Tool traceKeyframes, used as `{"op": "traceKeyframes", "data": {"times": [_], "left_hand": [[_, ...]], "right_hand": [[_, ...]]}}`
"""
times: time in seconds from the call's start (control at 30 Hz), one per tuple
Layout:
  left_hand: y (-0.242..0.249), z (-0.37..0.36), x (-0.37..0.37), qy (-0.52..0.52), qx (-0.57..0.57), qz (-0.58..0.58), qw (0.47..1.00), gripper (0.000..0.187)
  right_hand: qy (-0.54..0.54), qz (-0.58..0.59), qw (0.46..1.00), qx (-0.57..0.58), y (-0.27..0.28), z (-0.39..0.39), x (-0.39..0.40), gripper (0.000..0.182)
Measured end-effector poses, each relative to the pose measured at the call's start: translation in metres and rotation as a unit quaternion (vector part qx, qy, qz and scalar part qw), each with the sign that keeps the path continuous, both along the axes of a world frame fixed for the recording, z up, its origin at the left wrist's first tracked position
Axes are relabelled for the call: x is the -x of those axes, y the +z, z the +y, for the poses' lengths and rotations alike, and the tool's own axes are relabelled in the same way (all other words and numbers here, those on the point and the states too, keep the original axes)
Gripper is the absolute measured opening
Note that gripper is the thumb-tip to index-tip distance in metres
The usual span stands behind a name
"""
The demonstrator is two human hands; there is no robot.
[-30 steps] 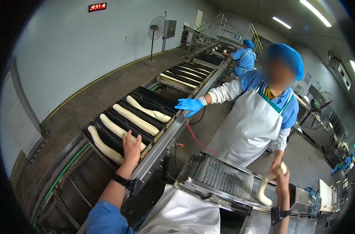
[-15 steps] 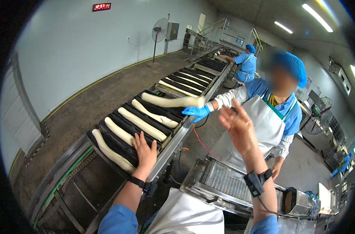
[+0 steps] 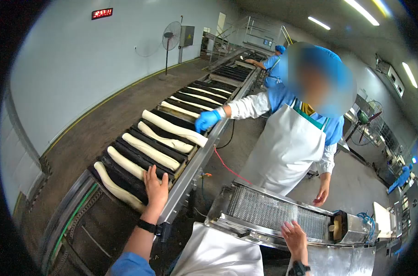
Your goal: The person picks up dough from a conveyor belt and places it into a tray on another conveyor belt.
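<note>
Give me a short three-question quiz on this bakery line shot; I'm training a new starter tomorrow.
1. True or false: the left hand rests on the near edge of the black tray holding dough pieces.
2. Where is the right hand?
A. Holding a dough piece in the air
B. At the near edge of the metal mesh belt machine
C. On the wall fan
3. Fill in: the co-worker's hand nearest the trays wears a ____ glove.

Key: 1 true; 2 B; 3 blue.
</note>
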State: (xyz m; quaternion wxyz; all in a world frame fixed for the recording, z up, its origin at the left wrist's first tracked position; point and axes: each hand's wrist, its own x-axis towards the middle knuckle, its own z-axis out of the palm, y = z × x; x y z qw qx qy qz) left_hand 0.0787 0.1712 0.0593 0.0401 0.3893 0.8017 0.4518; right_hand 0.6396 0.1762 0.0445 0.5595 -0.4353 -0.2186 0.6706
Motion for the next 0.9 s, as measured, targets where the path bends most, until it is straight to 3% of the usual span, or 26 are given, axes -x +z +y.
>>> {"op": "traceKeyframes", "data": {"times": [0.03,0.1,0.2,0.27,0.37,0.57,0.9], "left_hand": [[0.001,0.0,-0.002,-0.003,0.002,0.0,1.0,0.063],[0.004,0.004,-0.007,-0.012,0.045,0.042,0.998,0.061],[0.006,0.014,-0.018,-0.026,0.049,0.068,0.996,0.06],[0.008,0.022,-0.026,-0.037,0.036,0.112,0.992,0.059],[0.006,0.037,-0.035,-0.065,0.015,0.113,0.991,0.057],[0.004,0.038,-0.05,-0.089,0.033,0.128,0.987,0.055],[0.005,0.052,-0.063,-0.114,0.033,0.147,0.982,0.062]], "right_hand": [[-0.062,0.049,0.997,0.019,0.001,-0.021,-0.015,0.041],[-0.169,0.097,0.981,0.014,-0.021,-0.052,-0.059,0.045],[-0.236,0.139,0.962,-0.003,-0.049,-0.099,-0.111,0.042],[-0.356,0.186,0.915,0.022,-0.081,-0.129,-0.148,0.046],[-0.393,0.241,0.887,-0.019,-0.086,-0.159,-0.167,0.049],[-0.344,0.258,0.901,-0.05,-0.109,-0.167,-0.186,0.052],[-0.314,0.161,0.934,-0.055,-0.105,-0.159,-0.188,0.054]]}}
